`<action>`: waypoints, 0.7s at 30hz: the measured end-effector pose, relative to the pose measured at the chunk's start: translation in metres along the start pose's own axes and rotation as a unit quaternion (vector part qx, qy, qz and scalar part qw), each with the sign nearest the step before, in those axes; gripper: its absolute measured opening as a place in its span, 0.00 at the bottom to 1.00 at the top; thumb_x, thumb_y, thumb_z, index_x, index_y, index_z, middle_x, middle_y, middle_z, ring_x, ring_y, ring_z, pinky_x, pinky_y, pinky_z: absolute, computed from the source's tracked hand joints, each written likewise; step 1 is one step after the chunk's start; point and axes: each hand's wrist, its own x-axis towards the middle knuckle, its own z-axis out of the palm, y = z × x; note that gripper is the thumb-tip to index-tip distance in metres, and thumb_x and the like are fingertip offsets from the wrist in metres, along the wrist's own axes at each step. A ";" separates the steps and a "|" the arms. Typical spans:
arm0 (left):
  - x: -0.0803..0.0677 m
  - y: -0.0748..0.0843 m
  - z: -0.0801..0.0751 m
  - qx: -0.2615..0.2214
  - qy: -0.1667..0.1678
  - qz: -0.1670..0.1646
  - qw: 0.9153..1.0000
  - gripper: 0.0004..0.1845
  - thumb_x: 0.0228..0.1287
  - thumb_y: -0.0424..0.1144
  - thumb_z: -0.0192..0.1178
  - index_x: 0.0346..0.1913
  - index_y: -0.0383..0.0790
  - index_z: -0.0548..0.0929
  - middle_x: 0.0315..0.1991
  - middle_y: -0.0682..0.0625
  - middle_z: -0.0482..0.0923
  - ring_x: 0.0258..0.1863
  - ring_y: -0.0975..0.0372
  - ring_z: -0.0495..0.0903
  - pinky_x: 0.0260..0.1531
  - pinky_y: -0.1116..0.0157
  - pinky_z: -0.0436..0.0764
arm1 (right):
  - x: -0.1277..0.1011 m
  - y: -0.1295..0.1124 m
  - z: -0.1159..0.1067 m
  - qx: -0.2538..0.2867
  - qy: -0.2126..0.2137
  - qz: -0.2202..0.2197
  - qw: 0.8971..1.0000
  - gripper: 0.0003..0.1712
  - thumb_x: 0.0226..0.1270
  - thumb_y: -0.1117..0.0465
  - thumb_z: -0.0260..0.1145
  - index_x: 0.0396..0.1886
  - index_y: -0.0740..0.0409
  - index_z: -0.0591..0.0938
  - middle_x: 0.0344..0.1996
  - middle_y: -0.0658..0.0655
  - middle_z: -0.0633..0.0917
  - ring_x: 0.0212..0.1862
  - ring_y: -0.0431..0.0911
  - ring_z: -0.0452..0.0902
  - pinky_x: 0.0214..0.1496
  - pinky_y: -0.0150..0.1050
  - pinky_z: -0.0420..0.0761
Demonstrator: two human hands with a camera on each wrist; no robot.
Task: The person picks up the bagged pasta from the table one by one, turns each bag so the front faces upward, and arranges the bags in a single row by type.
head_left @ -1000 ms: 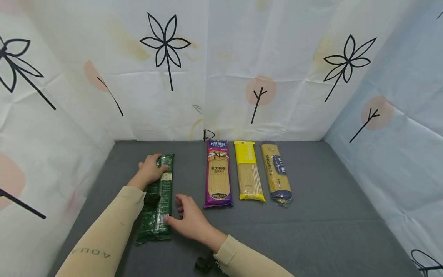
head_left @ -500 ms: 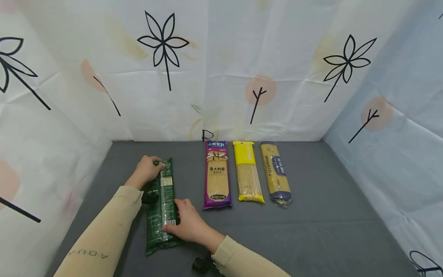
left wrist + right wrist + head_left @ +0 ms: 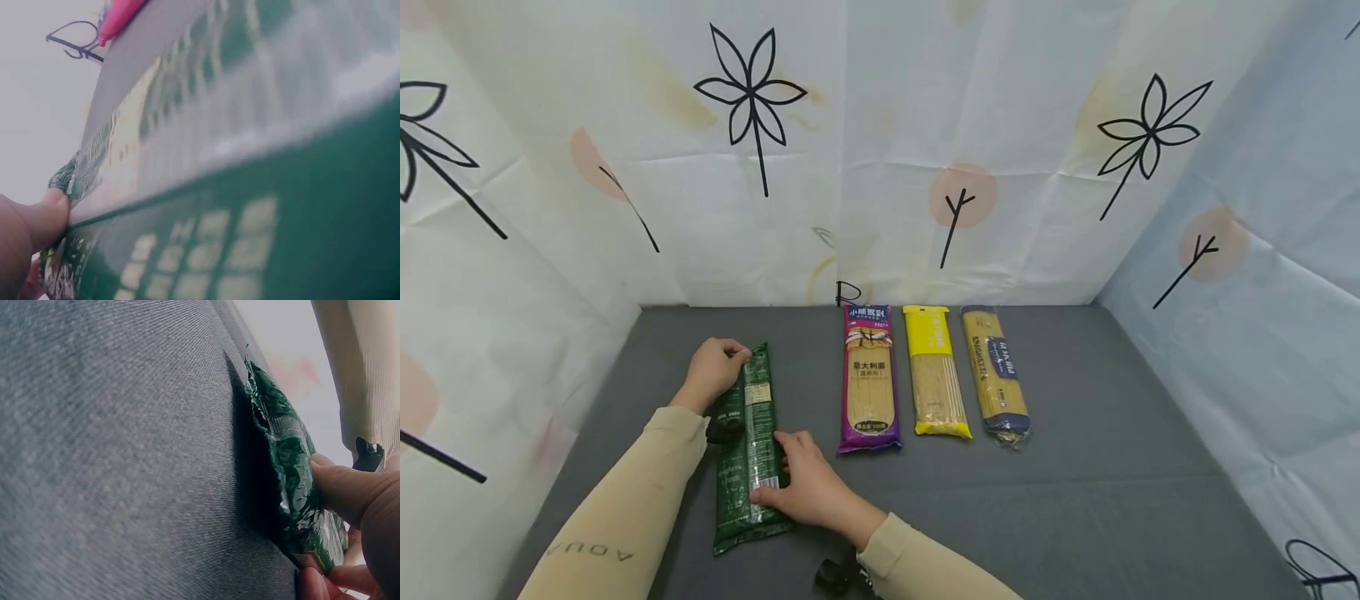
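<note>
A long green pasta packet (image 3: 733, 492), printed side up, lies at the left of the grey table, slightly tilted. My left hand (image 3: 711, 371) pinches its far end, with the thumb on top in the left wrist view. Lower down, my right hand (image 3: 816, 492) grips the packet's right side near the close end. In the right wrist view its thumb (image 3: 340, 487) presses the upper face of the green wrapper (image 3: 284, 444) and the fingers curl under the edge. A dark shadow shows beneath that end of the packet.
Three more pasta packets lie side by side to the right: a purple one (image 3: 871, 383), a yellow-topped one (image 3: 938, 375) and a blue-banded one (image 3: 997, 375). A patterned white cloth (image 3: 880, 108) walls the table's back and sides.
The green packet has shifted slightly right and toward me, its close end swinging right. My right hand, beside it one second ago, has taken hold of its edge. The last half second shows little motion.
</note>
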 end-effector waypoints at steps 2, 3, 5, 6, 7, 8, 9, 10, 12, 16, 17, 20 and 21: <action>-0.002 0.002 0.001 -0.018 0.009 -0.004 1.000 0.15 0.75 0.41 0.51 0.50 0.32 0.81 0.52 0.34 0.73 0.31 0.51 0.70 0.30 0.57 0.70 | -0.001 0.001 0.000 0.004 0.002 -0.002 1.000 0.48 0.58 0.43 0.72 0.73 0.51 0.62 0.55 0.50 0.69 0.50 0.38 0.71 0.47 0.33 0.77; -0.004 0.004 0.002 -0.026 0.014 -0.005 1.000 0.16 0.76 0.41 0.50 0.51 0.32 0.80 0.52 0.34 0.72 0.31 0.51 0.69 0.30 0.57 0.70 | -0.002 0.002 0.000 0.006 0.003 -0.002 1.000 0.48 0.58 0.43 0.72 0.73 0.51 0.62 0.55 0.50 0.69 0.51 0.38 0.71 0.48 0.33 0.77; -0.006 0.008 0.003 -0.041 0.025 -0.001 0.999 0.16 0.76 0.41 0.50 0.52 0.32 0.80 0.52 0.35 0.71 0.33 0.51 0.70 0.30 0.57 0.70 | -0.003 0.003 0.000 0.017 0.004 0.000 1.000 0.48 0.57 0.44 0.72 0.73 0.50 0.61 0.55 0.49 0.69 0.51 0.38 0.72 0.49 0.34 0.77; -0.008 0.011 0.003 -0.048 0.027 0.002 0.999 0.16 0.76 0.42 0.49 0.52 0.32 0.79 0.52 0.35 0.70 0.34 0.51 0.70 0.30 0.56 0.70 | -0.003 0.004 0.000 0.022 0.005 0.001 1.000 0.48 0.57 0.44 0.73 0.73 0.49 0.60 0.55 0.49 0.69 0.52 0.39 0.71 0.49 0.34 0.77; -0.009 0.014 0.003 -0.052 0.031 0.006 0.998 0.16 0.76 0.42 0.49 0.53 0.32 0.79 0.52 0.36 0.70 0.34 0.51 0.70 0.31 0.56 0.70 | -0.004 0.004 0.000 0.028 0.006 0.004 1.000 0.49 0.57 0.44 0.73 0.74 0.48 0.59 0.56 0.49 0.69 0.53 0.39 0.71 0.49 0.35 0.77; -0.010 0.018 0.002 -0.059 0.036 0.008 0.998 0.16 0.76 0.42 0.49 0.53 0.33 0.79 0.53 0.36 0.69 0.36 0.51 0.70 0.32 0.56 0.70 | -0.004 0.005 -0.001 0.041 0.004 0.006 0.999 0.49 0.58 0.45 0.73 0.74 0.47 0.58 0.58 0.50 0.69 0.54 0.40 0.71 0.50 0.36 0.77; -0.012 0.022 0.001 -0.066 0.041 0.011 0.997 0.16 0.76 0.43 0.49 0.53 0.34 0.79 0.54 0.37 0.69 0.36 0.50 0.70 0.32 0.56 0.70 | -0.005 0.006 -0.002 0.054 0.004 0.007 0.999 0.49 0.59 0.45 0.72 0.75 0.45 0.56 0.58 0.50 0.69 0.55 0.40 0.71 0.51 0.38 0.77; -0.012 0.028 0.000 -0.077 0.045 0.011 0.996 0.16 0.76 0.44 0.49 0.53 0.34 0.79 0.54 0.37 0.68 0.37 0.49 0.70 0.32 0.55 0.71 | -0.005 0.007 -0.004 0.066 0.004 0.008 0.998 0.50 0.59 0.46 0.72 0.75 0.44 0.55 0.58 0.50 0.70 0.56 0.42 0.71 0.51 0.39 0.77; -0.015 0.040 -0.004 -0.096 0.056 0.013 0.994 0.17 0.76 0.44 0.49 0.53 0.35 0.78 0.59 0.37 0.66 0.42 0.48 0.70 0.35 0.54 0.71 | -0.006 0.009 -0.009 0.093 0.007 0.011 0.996 0.50 0.61 0.47 0.71 0.76 0.40 0.52 0.59 0.51 0.71 0.58 0.44 0.71 0.52 0.44 0.76; -0.019 0.065 -0.013 -0.134 0.076 0.007 0.988 0.17 0.76 0.46 0.49 0.55 0.36 0.77 0.66 0.38 0.61 0.47 0.47 0.68 0.34 0.53 0.70 | -0.009 0.012 -0.022 0.131 0.018 0.017 0.991 0.48 0.63 0.46 0.68 0.75 0.35 0.51 0.61 0.54 0.70 0.62 0.52 0.70 0.56 0.51 0.75; -0.020 0.069 -0.015 -0.139 0.078 0.005 0.987 0.18 0.76 0.46 0.49 0.55 0.36 0.77 0.67 0.38 0.60 0.46 0.48 0.67 0.32 0.54 0.70 | -0.010 0.012 -0.025 0.136 0.020 0.019 0.990 0.47 0.64 0.46 0.68 0.75 0.34 0.51 0.62 0.54 0.69 0.62 0.54 0.69 0.56 0.52 0.74; -0.023 0.079 -0.018 -0.155 0.080 -0.009 0.985 0.19 0.75 0.47 0.49 0.57 0.37 0.76 0.66 0.39 0.62 0.35 0.50 0.67 0.27 0.55 0.70 | -0.012 0.013 -0.033 0.146 0.025 0.016 0.989 0.44 0.65 0.46 0.67 0.75 0.34 0.53 0.63 0.56 0.69 0.63 0.57 0.69 0.57 0.54 0.74; -0.024 0.081 -0.018 -0.161 0.081 -0.012 0.984 0.20 0.75 0.47 0.49 0.58 0.37 0.76 0.65 0.39 0.63 0.35 0.52 0.67 0.27 0.56 0.70 | -0.013 0.012 -0.035 0.147 0.028 0.013 0.989 0.44 0.65 0.47 0.67 0.75 0.34 0.54 0.63 0.57 0.69 0.62 0.57 0.69 0.57 0.55 0.74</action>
